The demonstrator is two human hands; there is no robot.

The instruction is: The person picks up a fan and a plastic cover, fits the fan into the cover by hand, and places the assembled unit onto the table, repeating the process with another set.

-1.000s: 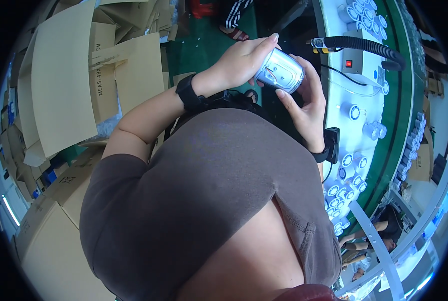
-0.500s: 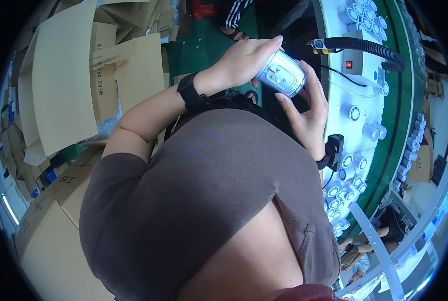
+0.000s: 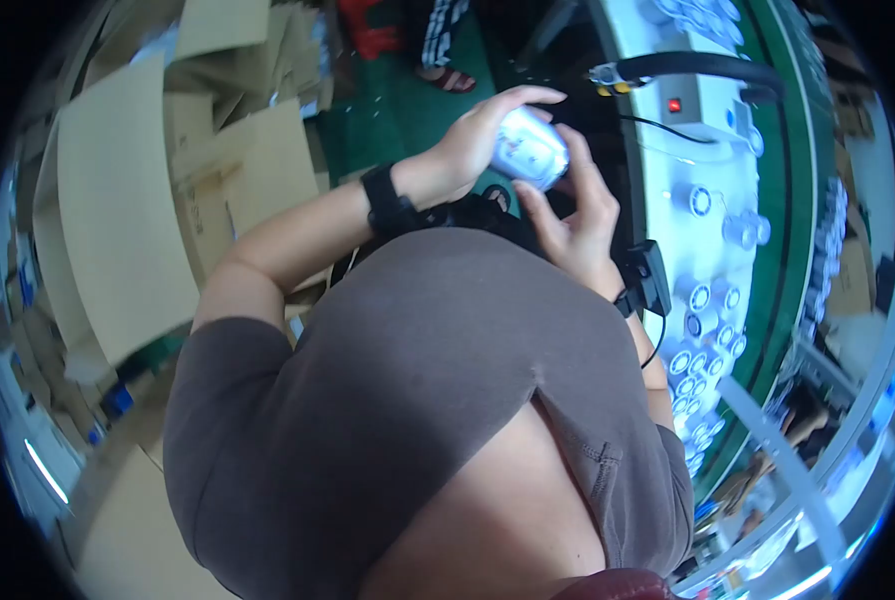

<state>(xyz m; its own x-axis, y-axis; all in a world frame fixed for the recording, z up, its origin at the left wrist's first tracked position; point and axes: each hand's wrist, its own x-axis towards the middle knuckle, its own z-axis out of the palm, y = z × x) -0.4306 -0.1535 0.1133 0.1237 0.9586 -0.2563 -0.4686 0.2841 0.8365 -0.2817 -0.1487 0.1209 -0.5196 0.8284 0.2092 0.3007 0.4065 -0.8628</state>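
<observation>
Between my two hands is a short, pale cylindrical housing [image 3: 530, 150] with an oval recess on the face turned up to me; motion blur hides its details. My left hand [image 3: 472, 145] is curled round its left side, thumb along the far rim. On the opposite side, my right hand [image 3: 589, 212] grips it with thumb and fingers. The housing is held in the air, left of the white worktable [image 3: 657, 205]. A black band circles each wrist.
On the worktable stands a grey box [image 3: 695, 105] with a red switch and a black corrugated hose [image 3: 707, 66]. Several white cylindrical parts [image 3: 698, 200] line the table. Open cardboard boxes [image 3: 117, 210] fill the left. Another person's sandalled foot [image 3: 449, 80] shows ahead.
My hands and the housing have shifted left and slightly down in the picture, still together. The whole view has also moved, and the housing looks more blurred.
</observation>
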